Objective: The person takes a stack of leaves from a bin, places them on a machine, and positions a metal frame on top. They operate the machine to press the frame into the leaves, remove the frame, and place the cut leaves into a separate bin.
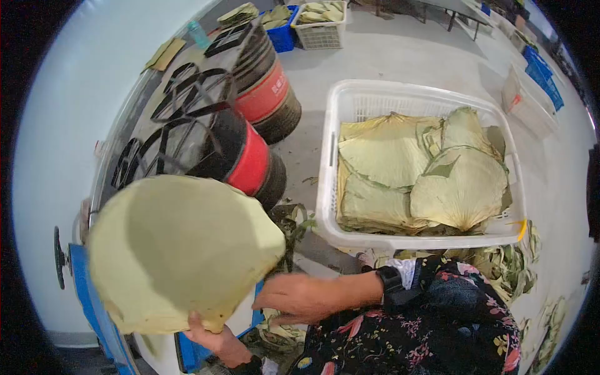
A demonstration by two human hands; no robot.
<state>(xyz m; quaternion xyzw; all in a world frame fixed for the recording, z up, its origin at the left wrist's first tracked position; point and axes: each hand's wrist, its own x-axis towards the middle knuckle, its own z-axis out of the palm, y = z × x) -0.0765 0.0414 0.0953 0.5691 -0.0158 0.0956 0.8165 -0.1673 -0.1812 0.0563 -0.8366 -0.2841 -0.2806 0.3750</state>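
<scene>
My left hand (212, 340) is closed on the lower edge of a large, pale green dried lotus leaf (187, 250), thumb on top and the other fingers hidden beneath. The leaf is spread wide and fan-shaped, with a shadow across its face. Just right of its lower edge is my right hand (294, 299), slightly blurred, fingers stretched toward the leaf with nothing visible in them. Under the leaf, a blue-edged white surface (162, 350) shows in part. To the right stands a white plastic basket (431, 240) holding several stacked dried leaves (459, 187).
Two black-and-red drums (250, 165) stand beyond the leaf, near black metal frames (181, 94). Leaf scraps (512, 269) lie on the floor by the basket. A blue crate (284, 37) and a white crate (322, 37) with leaves sit at the back.
</scene>
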